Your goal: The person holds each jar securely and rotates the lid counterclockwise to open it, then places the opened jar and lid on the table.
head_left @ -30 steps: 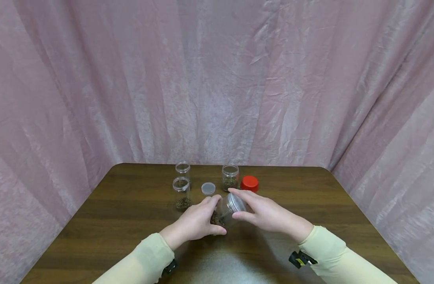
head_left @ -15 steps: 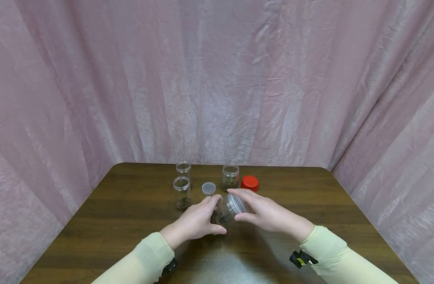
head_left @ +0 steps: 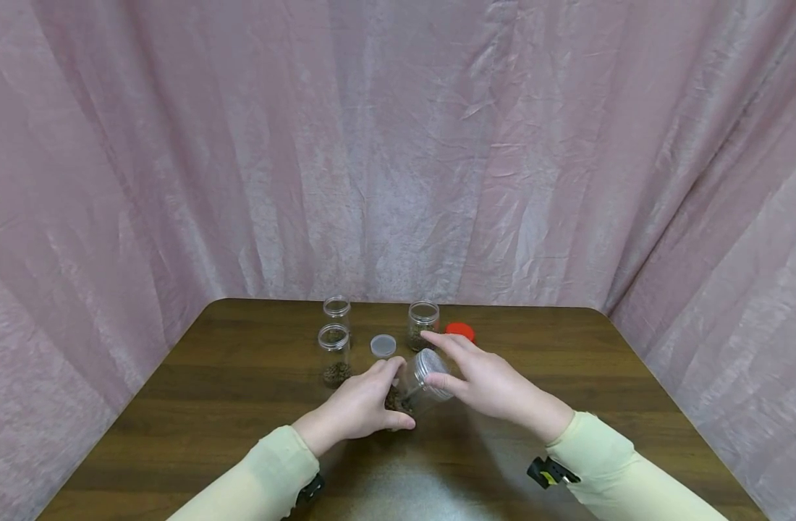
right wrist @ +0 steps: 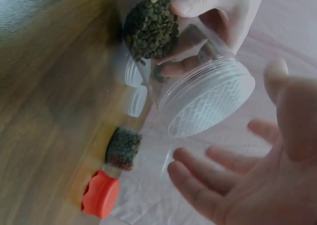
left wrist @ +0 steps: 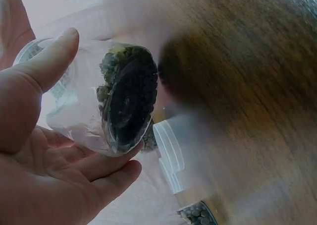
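Note:
My left hand (head_left: 365, 405) grips the body of a clear jar (left wrist: 81, 106), thumb on one side and fingers on the other. The jar is tilted, its top leaning toward my right hand, and small greenish-brown lentil-like pieces (right wrist: 151, 29) lie toward its base. Over its mouth sits a clear screw lid (right wrist: 213, 98) with a grid pattern on top. My right hand (head_left: 485, 380) is beside this lid with fingers and thumb spread. In the right wrist view a gap shows between the fingers and the lid.
Behind the hands, an open clear jar (head_left: 335, 354) with dark pieces stands at left, another clear jar (head_left: 336, 310) behind it. A third open jar (head_left: 423, 318) stands farther right, next to a red lid (head_left: 461, 330). A translucent white lid (head_left: 383, 346) lies between them.
My right hand has drawn its fingers off the jar's lid and spread them wider, rising slightly. The left hand and jar have barely moved.

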The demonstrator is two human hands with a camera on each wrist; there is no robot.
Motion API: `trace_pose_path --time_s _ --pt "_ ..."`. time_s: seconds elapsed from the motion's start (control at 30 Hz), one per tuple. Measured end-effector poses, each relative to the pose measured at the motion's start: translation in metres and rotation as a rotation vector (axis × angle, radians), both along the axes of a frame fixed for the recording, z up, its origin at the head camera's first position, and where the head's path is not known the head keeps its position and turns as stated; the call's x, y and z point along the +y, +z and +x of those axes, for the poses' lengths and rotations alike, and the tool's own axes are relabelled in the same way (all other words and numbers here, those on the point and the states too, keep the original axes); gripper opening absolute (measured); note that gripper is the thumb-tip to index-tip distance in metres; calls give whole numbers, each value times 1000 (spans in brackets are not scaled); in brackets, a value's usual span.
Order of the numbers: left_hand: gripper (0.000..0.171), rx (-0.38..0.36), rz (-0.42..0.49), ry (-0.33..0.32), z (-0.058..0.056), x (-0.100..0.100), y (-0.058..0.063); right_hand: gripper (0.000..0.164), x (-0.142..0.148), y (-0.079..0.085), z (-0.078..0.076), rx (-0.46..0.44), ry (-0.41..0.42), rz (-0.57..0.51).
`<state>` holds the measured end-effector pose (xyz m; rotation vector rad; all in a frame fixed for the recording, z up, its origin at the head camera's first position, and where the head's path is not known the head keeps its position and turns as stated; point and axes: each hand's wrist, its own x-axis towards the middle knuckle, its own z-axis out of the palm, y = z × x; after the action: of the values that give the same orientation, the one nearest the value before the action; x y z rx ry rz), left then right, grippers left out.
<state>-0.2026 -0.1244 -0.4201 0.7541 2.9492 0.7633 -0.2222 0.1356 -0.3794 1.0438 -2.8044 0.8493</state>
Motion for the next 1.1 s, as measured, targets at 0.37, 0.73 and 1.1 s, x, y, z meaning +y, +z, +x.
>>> trace_pose_path --time_s 0.37,0.73,1.1 --pt "88 -1 -2 5 2 0 -2 56 -6 0 1 7 -62 56" --pt "89 4 2 8 2 0 -2 58 -2 -3 -1 15 0 41" --pt "89 -2 19 6 1 -2 -3 61 1 -5 -3 13 76 7"
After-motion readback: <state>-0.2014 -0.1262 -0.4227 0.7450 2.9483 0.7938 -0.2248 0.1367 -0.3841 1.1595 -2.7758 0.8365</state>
